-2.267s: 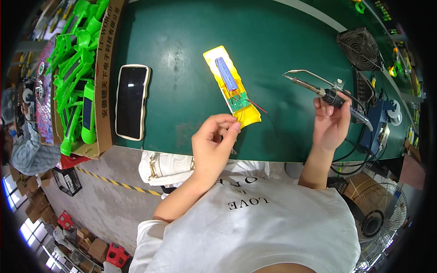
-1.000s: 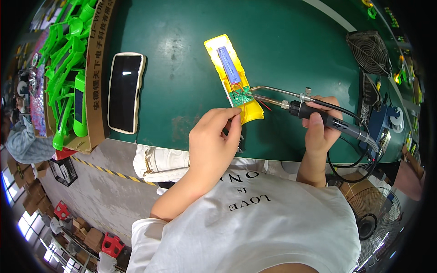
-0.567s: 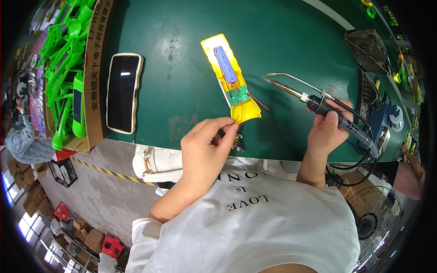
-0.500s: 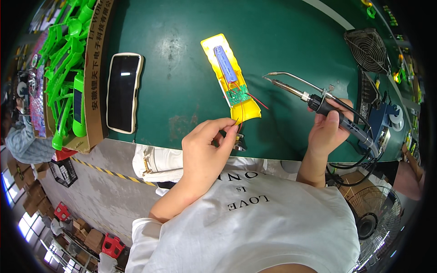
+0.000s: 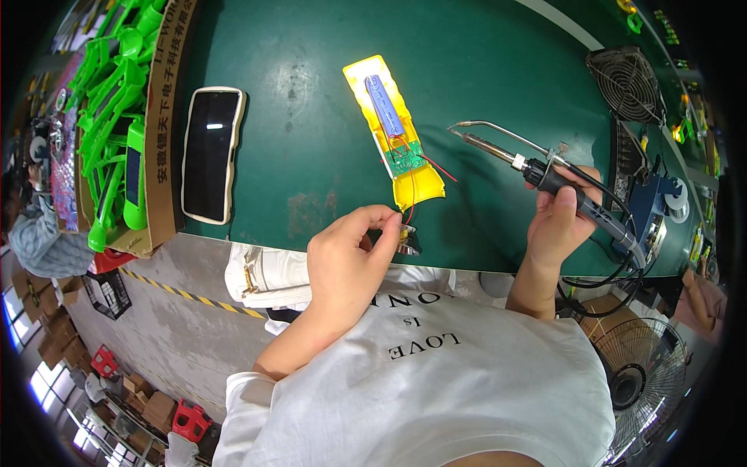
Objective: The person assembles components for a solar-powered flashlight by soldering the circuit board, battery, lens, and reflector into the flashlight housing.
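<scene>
While left hand (image 5: 348, 253) grips thin wire (image 5: 402, 208), right hand (image 5: 555, 226) a black soldering iron (image 5: 547, 179), the mid-frame blue battery (image 5: 383, 107) looks wired, one red lead (image 5: 441, 170) loose.

black lettering (image 5: 427, 348) stands on the white shirt (image 5: 451, 397), latin and chinese print (image 5: 163, 163) on the carton (image 5: 167, 214).

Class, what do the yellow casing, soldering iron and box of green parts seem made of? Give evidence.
Yellow casing: probably smooth moulded plastic, by its even colour and contoured edges.
Soldering iron: shaft apparently shiny metal, by its glints; grip likely plastic, dark and dull.
Box: seemingly matt cardboard, brown without shine.
</scene>
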Available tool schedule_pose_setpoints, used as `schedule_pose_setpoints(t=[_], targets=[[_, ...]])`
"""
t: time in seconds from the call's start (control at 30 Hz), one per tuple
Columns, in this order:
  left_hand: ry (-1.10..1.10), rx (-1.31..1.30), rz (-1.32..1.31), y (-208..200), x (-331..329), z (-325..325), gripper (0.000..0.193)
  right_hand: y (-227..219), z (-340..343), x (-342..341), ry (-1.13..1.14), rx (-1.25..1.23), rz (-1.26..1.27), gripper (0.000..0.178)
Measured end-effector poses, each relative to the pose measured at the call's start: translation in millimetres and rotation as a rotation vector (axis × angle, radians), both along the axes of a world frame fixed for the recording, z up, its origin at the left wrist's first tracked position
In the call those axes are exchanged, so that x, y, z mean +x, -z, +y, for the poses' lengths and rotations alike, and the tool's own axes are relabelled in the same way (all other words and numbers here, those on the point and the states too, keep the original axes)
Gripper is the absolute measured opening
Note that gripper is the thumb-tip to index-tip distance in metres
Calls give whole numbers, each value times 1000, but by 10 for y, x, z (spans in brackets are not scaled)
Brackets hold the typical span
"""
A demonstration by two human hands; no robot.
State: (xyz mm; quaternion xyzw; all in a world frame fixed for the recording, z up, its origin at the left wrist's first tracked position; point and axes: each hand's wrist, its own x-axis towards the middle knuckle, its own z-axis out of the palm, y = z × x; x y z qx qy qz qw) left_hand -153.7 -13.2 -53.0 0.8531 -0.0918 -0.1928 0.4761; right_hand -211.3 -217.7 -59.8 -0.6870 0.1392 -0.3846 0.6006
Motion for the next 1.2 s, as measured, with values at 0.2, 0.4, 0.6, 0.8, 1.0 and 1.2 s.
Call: schedule_pose_setpoints(t=[0.2,0.4,0.6,0.8,1.0,1.2], targets=[[54,-51,52,-76,-19,21,8,4,11,-2,6,8,5,22],[-62,-204,265,-33,-91,20,8,32,-43,-46,-4,-83,59,19],[-112,-193,178,58,25,-12,6,13,8,18,69,66,16,23],[-133,-139,43,47,101,-111,5,2,9,-3,11,30,42,18],[-133,-122,-19,55,146,-189,6,-31,40,-11,-104,66,59,14],[-90,44,-37,20,216,-259,9,-7,94,3,-163,36,157,13]])
